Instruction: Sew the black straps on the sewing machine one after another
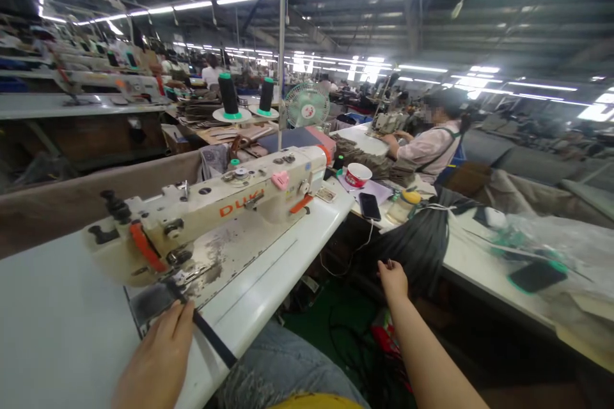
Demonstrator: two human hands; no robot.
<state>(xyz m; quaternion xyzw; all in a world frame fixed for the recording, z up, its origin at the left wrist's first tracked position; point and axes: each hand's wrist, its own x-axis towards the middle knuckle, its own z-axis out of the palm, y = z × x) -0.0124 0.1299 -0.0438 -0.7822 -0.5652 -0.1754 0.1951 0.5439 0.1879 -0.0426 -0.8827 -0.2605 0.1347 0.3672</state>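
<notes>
On the left, my left hand (165, 345) lies on the machine bed just in front of the needle area. Its fingers are stretched out, with the fingertips at a narrow dark fabric strip (213, 337); the thumb is hidden. The strip runs from under the head of a white sewing machine (230, 204) to the table's front edge. My right hand (394, 282) is held out over the gap between the tables, fingers pinched together. What they hold, if anything, is too small to name. Just beyond it hangs a tied bundle of dark strips (417, 243).
A phone (369, 206) on a white cable, a red-and-white bowl (358, 174) and a yellow-lidded jar (403, 206) stand on the right side table. Behind the machine are thread cones (229, 97) and a fan (307, 106). A co-worker (429, 147) sits farther back.
</notes>
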